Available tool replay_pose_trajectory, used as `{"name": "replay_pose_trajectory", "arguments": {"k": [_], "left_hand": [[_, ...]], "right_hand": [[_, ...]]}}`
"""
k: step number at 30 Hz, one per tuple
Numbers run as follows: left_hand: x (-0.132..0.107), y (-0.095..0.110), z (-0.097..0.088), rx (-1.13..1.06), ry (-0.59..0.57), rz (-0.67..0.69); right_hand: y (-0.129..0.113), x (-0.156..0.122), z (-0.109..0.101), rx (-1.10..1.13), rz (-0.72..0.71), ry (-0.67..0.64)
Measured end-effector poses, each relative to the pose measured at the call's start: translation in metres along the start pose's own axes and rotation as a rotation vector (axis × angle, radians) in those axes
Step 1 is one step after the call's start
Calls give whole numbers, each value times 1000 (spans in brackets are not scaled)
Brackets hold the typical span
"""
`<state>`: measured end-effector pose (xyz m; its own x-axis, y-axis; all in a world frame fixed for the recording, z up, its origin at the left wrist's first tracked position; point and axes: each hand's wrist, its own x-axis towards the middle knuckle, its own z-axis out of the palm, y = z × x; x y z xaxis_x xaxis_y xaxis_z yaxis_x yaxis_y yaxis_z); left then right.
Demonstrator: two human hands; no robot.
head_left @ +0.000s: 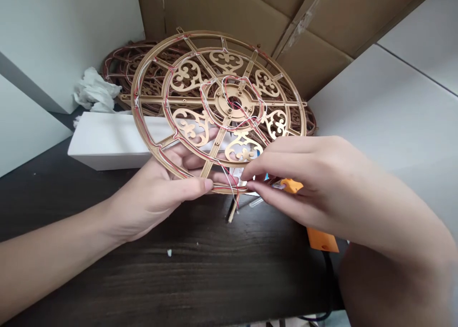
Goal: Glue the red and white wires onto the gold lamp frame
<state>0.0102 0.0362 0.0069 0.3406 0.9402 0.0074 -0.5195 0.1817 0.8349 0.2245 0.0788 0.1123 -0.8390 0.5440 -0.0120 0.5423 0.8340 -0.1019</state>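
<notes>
A round gold-coloured openwork frame (222, 104) with scroll ornaments is held up, tilted towards me. My left hand (153, 193) grips its lower left rim, thumb in front and fingers behind. Red and white wires (234, 189) run in the rings' channels, loop loosely around the hub and hang down at the near rim. There, my right hand (315, 179) has its thumb and index finger closed together at the rim, on the wires running into them. The exact contact is partly hidden by the fingers.
More wired frames (121, 74) lie behind on a white box (110, 141). Crumpled tissue (95, 88) sits at left. An orange tool (291, 186), an orange block (322, 240) and a black cable (327, 274) are at right on the dark table (150, 284). Cardboard (229, 7) stands behind.
</notes>
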Motion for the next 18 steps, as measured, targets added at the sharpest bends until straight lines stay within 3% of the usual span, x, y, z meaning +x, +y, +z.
{"name": "replay_pose_trajectory", "arguments": {"k": [11,18], "left_hand": [[-1,-4,0,-56,16,6],[0,-3,4,-53,0,-7]], "right_hand": [[-12,3,8,-237,-13,-25],[-13,7,12,-255,41,-90]]}}
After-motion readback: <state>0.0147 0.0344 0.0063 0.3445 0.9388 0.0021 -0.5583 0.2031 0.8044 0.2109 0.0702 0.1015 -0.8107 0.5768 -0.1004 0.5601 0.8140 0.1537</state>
